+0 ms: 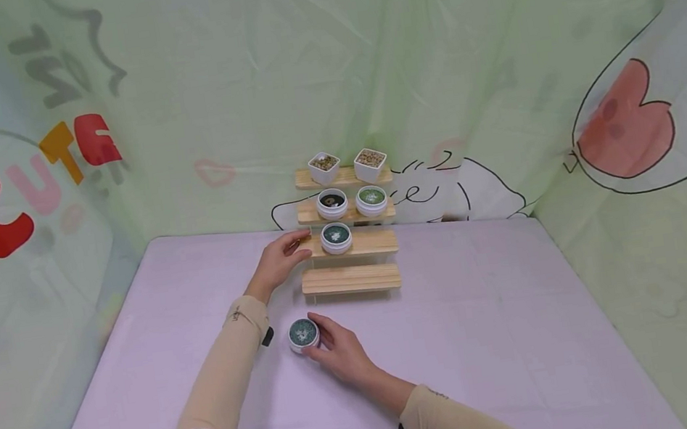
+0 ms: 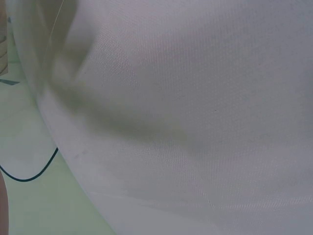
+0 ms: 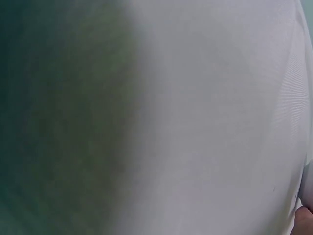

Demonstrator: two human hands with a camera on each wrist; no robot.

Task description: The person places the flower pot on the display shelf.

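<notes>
A small round white pot (image 1: 304, 332) with a dark green speckled top is gripped at its right side by the thumb and fingers of my right hand (image 1: 342, 354), in front of the wooden stepped rack (image 1: 351, 281). My left hand (image 1: 278, 264) is at the left end of the rack's third tier from the top, thumb and fingers apart. Whether it touches the wood I cannot tell. Beside its fingertips, on that tier, stands a similar round pot (image 1: 336, 238). Both wrist views show mostly cloth; a fingertip (image 3: 303, 221) appears at the right wrist view's lower right.
The second tier carries a dark-filled round pot (image 1: 332, 203) and a green-filled one (image 1: 371, 200). Two square white cups (image 1: 371, 164) with grainy contents stand on the top tier. A pale purple cloth (image 1: 499, 339) covers the table, and printed curtains (image 1: 222, 99) surround it.
</notes>
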